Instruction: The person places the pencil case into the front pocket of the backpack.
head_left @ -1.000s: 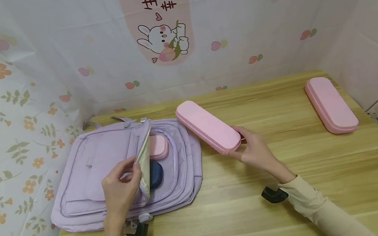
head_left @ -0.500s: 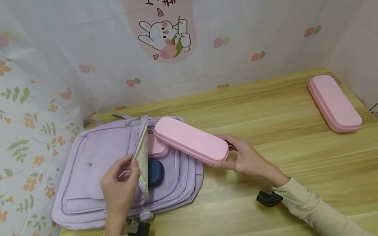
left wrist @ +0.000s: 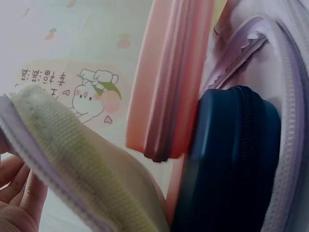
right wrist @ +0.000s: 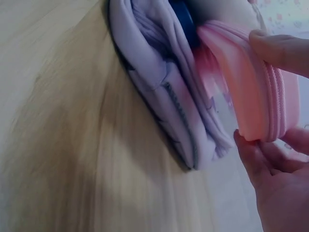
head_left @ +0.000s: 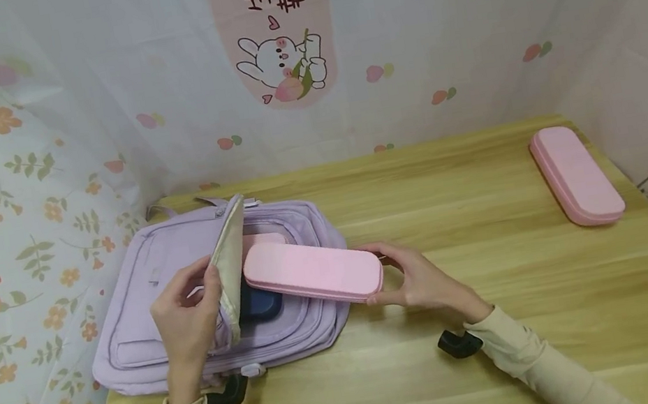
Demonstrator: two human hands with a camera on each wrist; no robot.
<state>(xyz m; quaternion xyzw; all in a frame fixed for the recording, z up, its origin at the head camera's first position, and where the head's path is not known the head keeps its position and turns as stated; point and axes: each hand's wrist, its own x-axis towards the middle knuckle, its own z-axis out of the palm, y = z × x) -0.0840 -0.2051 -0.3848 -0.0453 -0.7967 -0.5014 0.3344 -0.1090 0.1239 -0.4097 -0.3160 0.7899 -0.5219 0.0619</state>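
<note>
A lavender backpack (head_left: pixel 179 253) lies on the table at the left, its front pocket unzipped. My left hand (head_left: pixel 189 315) pinches the edge of the pocket flap (head_left: pixel 231 266) and holds it up; the pale lining shows. Inside the pocket sit a dark blue zippered case (left wrist: pixel 227 159) and a pink case (head_left: pixel 263 239), partly hidden. My right hand (head_left: pixel 419 282) grips the right end of a long pink zippered pencil case (head_left: pixel 316 270), thumb on one side and fingers on the other. The far end of this pencil case is over the pocket opening, beside the raised flap.
Another pink pencil case (head_left: pixel 577 176) lies at the right end of the wooden table (head_left: pixel 459 209). A patterned cloth (head_left: pixel 398 28) hangs behind the table. Black wrist mounts (head_left: pixel 459 343) sit near the sleeves.
The pink pencil case in my right hand has moved left and turned more level, from beside the backpack to over its pocket. My left hand has drawn the flap further left.
</note>
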